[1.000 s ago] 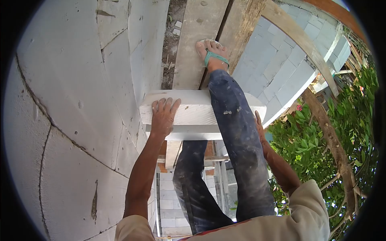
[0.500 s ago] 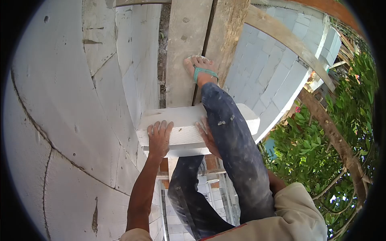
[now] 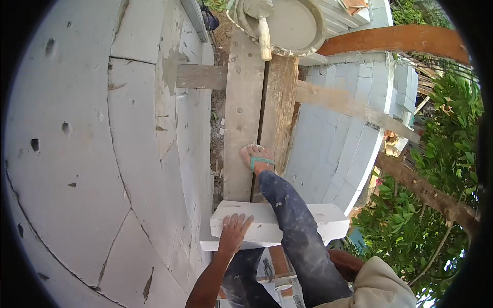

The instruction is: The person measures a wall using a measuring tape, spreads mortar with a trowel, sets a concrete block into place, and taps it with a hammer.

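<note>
1 white block (image 3: 262, 218) lies crosswise low in the view, near the lower part of 2 wooden planks (image 3: 241, 118) that run side by side with a dark gap between them. 1 left hand (image 3: 236, 232) rests on the block close to its left end, fingers extended and slightly parted, laid over the surface rather than closed around it. 1 right forearm (image 3: 345, 263) shows, but the right hand is hidden behind the right leg (image 3: 303, 231), so its grip cannot be told. That leg passes over the block and covers part of it; 1 foot (image 3: 258, 156) in a green-strapped sandal stands on the planks. Under the block shows the edge of 1 more white piece (image 3: 206, 243). At the far end sits 1 round pan (image 3: 303, 51) of grey mix, with 1 trowel (image 3: 264, 38) whose wooden handle crosses the rim. 1 white wall (image 3: 77, 169) rises at left.
</note>
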Available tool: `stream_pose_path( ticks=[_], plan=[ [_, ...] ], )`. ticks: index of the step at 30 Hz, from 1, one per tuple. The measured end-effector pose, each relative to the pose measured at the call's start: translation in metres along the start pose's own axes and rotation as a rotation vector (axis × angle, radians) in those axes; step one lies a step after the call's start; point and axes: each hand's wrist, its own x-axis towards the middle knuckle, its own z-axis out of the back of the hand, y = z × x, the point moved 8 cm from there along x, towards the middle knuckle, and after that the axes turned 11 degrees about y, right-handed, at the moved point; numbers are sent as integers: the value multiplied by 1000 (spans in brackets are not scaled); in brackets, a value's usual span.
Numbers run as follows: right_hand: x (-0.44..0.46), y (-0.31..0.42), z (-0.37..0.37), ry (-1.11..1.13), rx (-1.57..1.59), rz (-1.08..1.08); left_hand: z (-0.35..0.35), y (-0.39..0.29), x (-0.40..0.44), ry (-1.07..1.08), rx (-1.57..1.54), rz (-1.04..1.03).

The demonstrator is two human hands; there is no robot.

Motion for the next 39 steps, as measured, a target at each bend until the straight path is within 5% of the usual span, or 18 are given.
stream_pose_path(
  ticks=[2,6,11,21,24,28,31,34,39],
  plan=[
    [-89,-16,1,49,-47,48,24,-28,-1,56,34,29],
    [-446,-88,6,252,-357,82,66,-66,-32,135,-102,94],
    [-546,-121,108,319,-379,-57,107,-88,-108,10,-529,368],
    [-636,-158,201,308,-642,-89,229,-136,-216,-269,-704,447],
    [-632,-147,255,150,-674,-92,292,-188,-245,-450,-668,304],
    [-638,-86,300,24,-727,-43,336,-232,-282,-652,-570,116],
    [-644,-21,333,-101,-818,49,359,-265,-317,-708,-487,149],
    [-660,55,352,-48,-845,168,369,-290,-357,-571,-328,304],
    [-729,187,367,32,-947,513,378,-314,-464,-682,-214,359]
  ],
)
